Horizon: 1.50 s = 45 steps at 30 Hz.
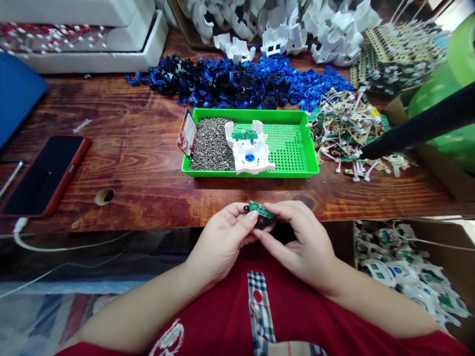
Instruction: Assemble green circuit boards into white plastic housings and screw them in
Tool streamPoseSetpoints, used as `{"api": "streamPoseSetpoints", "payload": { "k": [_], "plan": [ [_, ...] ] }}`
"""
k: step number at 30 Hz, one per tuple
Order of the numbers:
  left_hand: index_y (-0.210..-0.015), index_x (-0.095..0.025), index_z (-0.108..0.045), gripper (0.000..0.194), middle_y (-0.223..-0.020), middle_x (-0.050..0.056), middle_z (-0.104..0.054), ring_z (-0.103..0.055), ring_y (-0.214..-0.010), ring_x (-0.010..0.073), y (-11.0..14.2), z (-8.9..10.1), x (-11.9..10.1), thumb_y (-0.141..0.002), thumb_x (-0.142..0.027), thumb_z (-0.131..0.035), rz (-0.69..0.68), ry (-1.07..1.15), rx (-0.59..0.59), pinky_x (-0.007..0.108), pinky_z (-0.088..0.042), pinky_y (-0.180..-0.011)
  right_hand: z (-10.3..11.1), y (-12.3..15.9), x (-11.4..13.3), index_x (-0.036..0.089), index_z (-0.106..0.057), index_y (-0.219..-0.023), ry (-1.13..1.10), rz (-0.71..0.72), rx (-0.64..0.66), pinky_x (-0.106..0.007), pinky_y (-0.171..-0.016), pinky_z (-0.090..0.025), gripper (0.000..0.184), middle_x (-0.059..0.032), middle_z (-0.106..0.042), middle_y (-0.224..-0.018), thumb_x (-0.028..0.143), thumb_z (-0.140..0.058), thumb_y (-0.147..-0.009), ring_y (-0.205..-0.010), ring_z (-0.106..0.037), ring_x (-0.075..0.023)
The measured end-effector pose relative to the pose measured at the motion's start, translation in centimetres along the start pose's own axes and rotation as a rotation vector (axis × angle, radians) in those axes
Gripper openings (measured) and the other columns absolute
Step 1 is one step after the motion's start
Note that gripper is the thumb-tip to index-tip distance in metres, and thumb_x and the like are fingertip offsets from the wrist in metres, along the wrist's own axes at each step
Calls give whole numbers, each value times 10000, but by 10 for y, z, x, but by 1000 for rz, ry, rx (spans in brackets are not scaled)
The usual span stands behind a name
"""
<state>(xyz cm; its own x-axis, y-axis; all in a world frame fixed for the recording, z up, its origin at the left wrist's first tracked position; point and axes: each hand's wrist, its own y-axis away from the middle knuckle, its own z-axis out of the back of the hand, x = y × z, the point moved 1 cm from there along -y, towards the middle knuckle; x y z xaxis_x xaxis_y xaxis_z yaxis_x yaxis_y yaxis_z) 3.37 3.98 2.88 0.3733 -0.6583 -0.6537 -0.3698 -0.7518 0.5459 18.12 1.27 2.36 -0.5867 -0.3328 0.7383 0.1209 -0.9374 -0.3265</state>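
Between my two hands, just in front of the table edge, is a small green circuit board with a black part under it. My left hand pinches the board's left side, its thumb lying on top. At the right end, my right hand grips the same board with thumb and fingers. Beyond the hands stands a green plastic basket. Metal screws fill its left part. A white plastic housing rests in the basket, with a blue round piece and another green board on it.
Piles of black and blue plastic parts lie behind the basket, white shells farther back. Wired boards are heaped at right, near a black bar. A phone lies left. A box of assembled housings stands lower right.
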Motion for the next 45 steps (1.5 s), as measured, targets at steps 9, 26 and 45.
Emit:
{"api": "streamPoseSetpoints", "payload": {
  "k": [9,26,45],
  "plan": [
    [-896,-170,-480,166,-714,-37,-677,-662,-689,85,-6,4,-1,-808,-161,-621,-97,-105,52,191,-515,-688,11,-7,1,171,-514,-1160,298,127,137,-342,-804,-527,392,-87,-603,-1028,285,-596,-793,-932,-577,-183],
    [-1122,-185,-416,393,-1039,92,-682,-667,-804,155,-4,22,-43,-800,-273,-623,-172,-309,71,266,-496,-698,30,-136,-14,194,-530,-1137,329,234,-130,-353,-829,-524,363,-95,-514,-1072,276,-579,-786,-928,-557,-186],
    [-1111,-215,-454,315,-898,70,-683,-685,-705,175,-44,-6,-52,-830,-322,-548,-21,-135,167,327,-507,-708,21,-110,-26,193,-565,-1070,-80,-67,199,-375,-903,-492,357,-62,-586,-1098,333,-635,-749,-1031,-564,-189]
  ]
}}
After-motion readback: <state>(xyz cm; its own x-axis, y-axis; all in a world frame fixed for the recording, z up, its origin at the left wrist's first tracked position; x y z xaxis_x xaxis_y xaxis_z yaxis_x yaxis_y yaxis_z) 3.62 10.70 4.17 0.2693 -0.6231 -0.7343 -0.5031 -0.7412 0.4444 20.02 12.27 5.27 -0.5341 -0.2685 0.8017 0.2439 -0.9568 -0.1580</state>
